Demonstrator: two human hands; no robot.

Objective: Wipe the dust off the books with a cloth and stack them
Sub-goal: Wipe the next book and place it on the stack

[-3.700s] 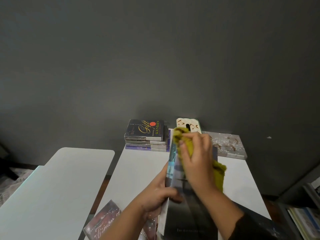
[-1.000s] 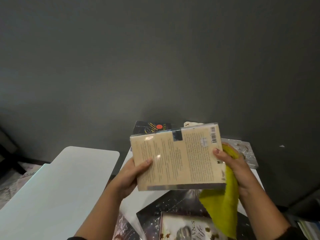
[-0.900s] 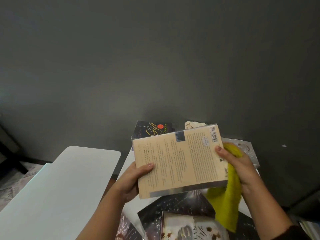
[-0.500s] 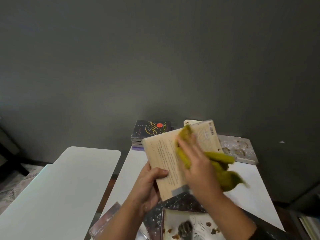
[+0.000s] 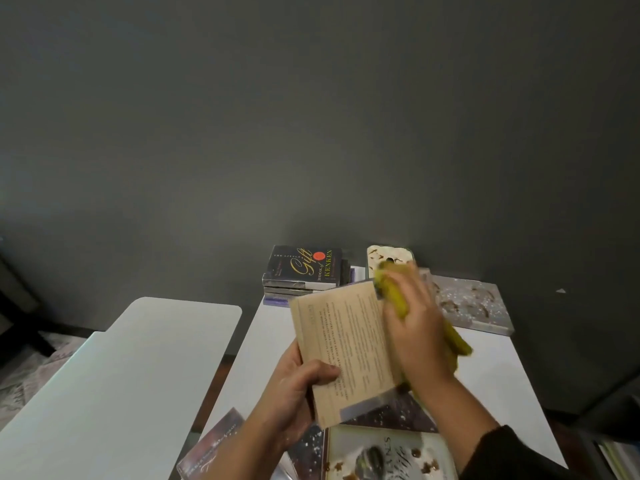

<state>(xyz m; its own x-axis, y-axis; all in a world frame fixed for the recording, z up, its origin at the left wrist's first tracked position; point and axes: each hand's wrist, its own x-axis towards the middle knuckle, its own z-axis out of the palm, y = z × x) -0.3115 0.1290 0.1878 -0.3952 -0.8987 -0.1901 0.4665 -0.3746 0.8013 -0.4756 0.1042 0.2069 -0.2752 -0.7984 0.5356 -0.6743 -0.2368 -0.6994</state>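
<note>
Cream-covered book (image 5: 346,351), back cover up, is held above the white table (image 5: 495,375); its near left edge is gripped by the left hand (image 5: 294,396), thumb curled on top. Yellow cloth (image 5: 394,292) is pressed onto it under the right hand (image 5: 415,327), fingers together. Loose books (image 5: 381,455) lie nearest; stacked books (image 5: 301,271) are kept against the wall.

A dark grey wall (image 5: 311,116) rises behind two white surfaces, one at left (image 5: 104,393) and one at right (image 5: 502,393), with patterned floor (image 5: 20,379) far left.
</note>
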